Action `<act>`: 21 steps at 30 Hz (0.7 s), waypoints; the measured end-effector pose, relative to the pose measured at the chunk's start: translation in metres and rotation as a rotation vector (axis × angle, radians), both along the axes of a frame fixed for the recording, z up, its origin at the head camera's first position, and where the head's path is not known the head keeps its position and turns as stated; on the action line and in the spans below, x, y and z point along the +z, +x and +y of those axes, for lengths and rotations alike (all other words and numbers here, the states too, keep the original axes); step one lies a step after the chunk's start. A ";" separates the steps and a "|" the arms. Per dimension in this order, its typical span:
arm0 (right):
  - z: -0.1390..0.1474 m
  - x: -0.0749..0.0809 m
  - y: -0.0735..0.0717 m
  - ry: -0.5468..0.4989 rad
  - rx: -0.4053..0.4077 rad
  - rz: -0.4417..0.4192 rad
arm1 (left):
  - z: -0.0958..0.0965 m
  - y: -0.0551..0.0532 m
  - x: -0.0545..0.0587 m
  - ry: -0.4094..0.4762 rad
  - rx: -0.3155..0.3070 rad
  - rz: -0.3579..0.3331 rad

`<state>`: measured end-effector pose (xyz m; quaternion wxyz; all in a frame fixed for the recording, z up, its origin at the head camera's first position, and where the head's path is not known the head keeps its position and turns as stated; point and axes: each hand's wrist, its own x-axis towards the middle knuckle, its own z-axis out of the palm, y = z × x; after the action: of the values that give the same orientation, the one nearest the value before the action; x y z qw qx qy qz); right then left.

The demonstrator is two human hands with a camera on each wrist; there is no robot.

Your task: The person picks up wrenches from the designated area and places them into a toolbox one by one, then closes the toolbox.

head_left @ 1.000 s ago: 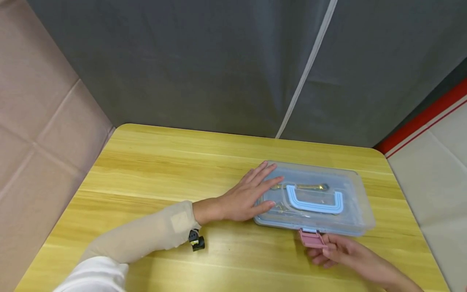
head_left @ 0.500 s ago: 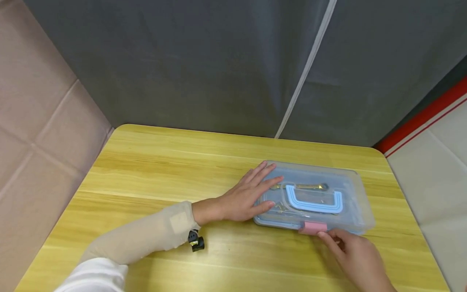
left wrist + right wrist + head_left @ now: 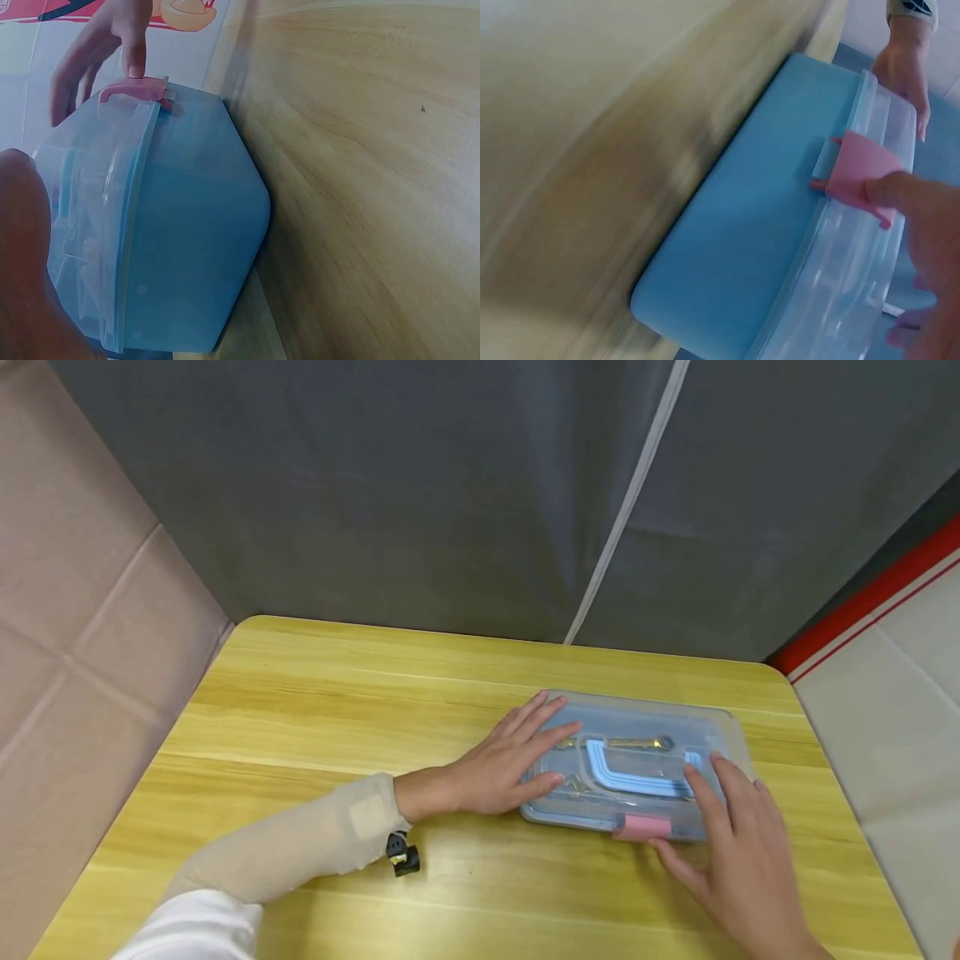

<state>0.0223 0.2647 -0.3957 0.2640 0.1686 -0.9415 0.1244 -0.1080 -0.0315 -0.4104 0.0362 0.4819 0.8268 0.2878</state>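
Note:
A plastic storage box point(image 3: 720, 727) with a blue body and a clear lid sits at the table's right side, its lid down. My left hand point(image 3: 498, 768) rests on the lid's left end with fingers spread. At the front, the pink latch point(image 3: 862, 169) lies up against the lid's edge, and my right thumb presses on it. The other fingers of my right hand point(image 3: 750, 852) reach over the lid near the light blue handle point(image 3: 645, 783), which lies flat. A gold-coloured wrench point(image 3: 637, 743) shows through the lid; other contents are blurred.
The box stands on a wood-grain table point(image 3: 337, 710). A dark grey curtain point(image 3: 412, 502) hangs behind the table's far edge. Pale panels point(image 3: 892, 718) flank the right side and a pinkish padded wall point(image 3: 97, 593) the left.
The pink latch has swung up from hanging outward to lying against the lid. My right hand moved from below the latch to its front, fingers now over the lid. My left hand stayed put.

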 end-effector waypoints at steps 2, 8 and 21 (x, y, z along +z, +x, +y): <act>0.003 0.000 -0.004 -0.003 0.028 -0.057 | 0.000 0.000 0.000 0.002 -0.003 0.001; 0.009 0.000 -0.010 0.013 0.080 -0.160 | 0.000 0.000 0.000 0.004 -0.007 0.004; 0.009 0.002 -0.009 0.012 0.087 -0.251 | 0.000 0.001 0.000 0.009 -0.011 0.003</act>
<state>0.0137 0.2738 -0.3939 0.1374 0.1939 -0.9596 0.1504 -0.1071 -0.0317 -0.4104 0.0343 0.4869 0.8230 0.2906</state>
